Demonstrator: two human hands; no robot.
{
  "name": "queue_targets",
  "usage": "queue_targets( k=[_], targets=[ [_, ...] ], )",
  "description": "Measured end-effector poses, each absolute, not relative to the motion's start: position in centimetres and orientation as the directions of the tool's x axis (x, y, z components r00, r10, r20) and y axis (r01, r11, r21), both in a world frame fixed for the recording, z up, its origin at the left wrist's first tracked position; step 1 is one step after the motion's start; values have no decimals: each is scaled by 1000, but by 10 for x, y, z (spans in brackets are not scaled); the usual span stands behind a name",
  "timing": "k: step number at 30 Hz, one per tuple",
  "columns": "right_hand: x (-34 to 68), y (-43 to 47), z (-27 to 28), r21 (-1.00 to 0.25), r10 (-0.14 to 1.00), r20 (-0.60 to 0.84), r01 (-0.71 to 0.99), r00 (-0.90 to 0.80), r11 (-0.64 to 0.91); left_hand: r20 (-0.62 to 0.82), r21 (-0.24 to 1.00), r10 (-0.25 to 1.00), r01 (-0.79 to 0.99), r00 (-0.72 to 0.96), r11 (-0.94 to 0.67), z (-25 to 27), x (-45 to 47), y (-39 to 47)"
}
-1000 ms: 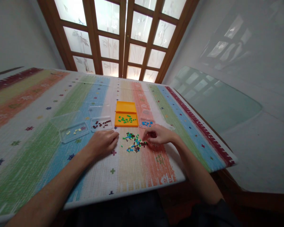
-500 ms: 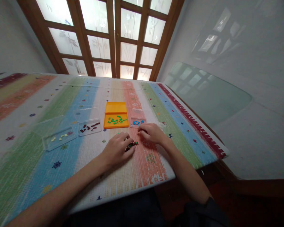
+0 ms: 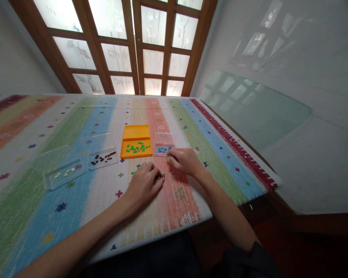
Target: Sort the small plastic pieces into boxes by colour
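Observation:
My left hand (image 3: 145, 179) rests on the table with its fingers curled round a small build of green and dark brown toy bricks (image 3: 161, 175), mostly hidden under the fingers. Green bricks (image 3: 135, 167) also peek out beyond its knuckles. My right hand (image 3: 182, 160) is by the near right corner of a clear box (image 3: 156, 153) of small blue bricks (image 3: 164, 150). Its thumb and fingertips are pinched together; whatever is between them is too small to make out.
An open orange case (image 3: 136, 131) with green bricks stands beyond my left hand. Further left are a clear box (image 3: 103, 166) of dark brown bricks and another clear box (image 3: 64, 181) with several pale yellow bricks. A striped cloth (image 3: 104, 216) covers the table.
The view has shifted slightly, so the boxes appear further left. More green bricks show past my left hand, and less of the build at its fingertips. My right hand stays pinched near the blue bricks.

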State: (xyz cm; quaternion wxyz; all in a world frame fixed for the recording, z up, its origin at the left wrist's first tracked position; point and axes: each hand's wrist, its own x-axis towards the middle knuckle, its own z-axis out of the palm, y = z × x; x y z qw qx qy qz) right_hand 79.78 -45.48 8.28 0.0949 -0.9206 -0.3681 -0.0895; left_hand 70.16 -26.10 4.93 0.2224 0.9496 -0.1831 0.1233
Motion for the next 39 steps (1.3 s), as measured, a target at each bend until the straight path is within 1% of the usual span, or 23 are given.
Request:
queue_targets(
  k=[5,10,13,18,21,26,31,35,39],
  targets=[
    [796,-455,85,-101,666,225,697,711,-710,342,327,-304,-416,889,-849,48,701,-265],
    [794,-454,85,-82,674,201,698,711,-712,323,265,-347,-436,880,-860,48,703,-269],
    [793,-453,86,-76,676,187,696,713,-714,309,249,-367,-447,877,-859,48,707,-269],
    [794,-452,85,-70,678,176,696,714,-714,273,256,-424,-490,864,-833,48,714,-268],
    [794,-451,84,-63,678,165,694,716,-717,248,230,-455,-508,855,-830,50,716,-269],
    [794,-450,84,-48,682,149,694,716,-719,215,134,-539,-571,814,-810,56,717,-272],
    [794,-450,84,-27,689,132,697,713,-717,196,-44,-612,-616,767,-786,58,716,-277],
    [794,-450,84,-42,685,144,696,714,-717,192,-114,-645,-636,739,-763,58,715,-282],
    [794,-449,83,-30,682,134,690,719,-723,172,-181,-670,-646,722,-742,57,715,-283]
  ],
)
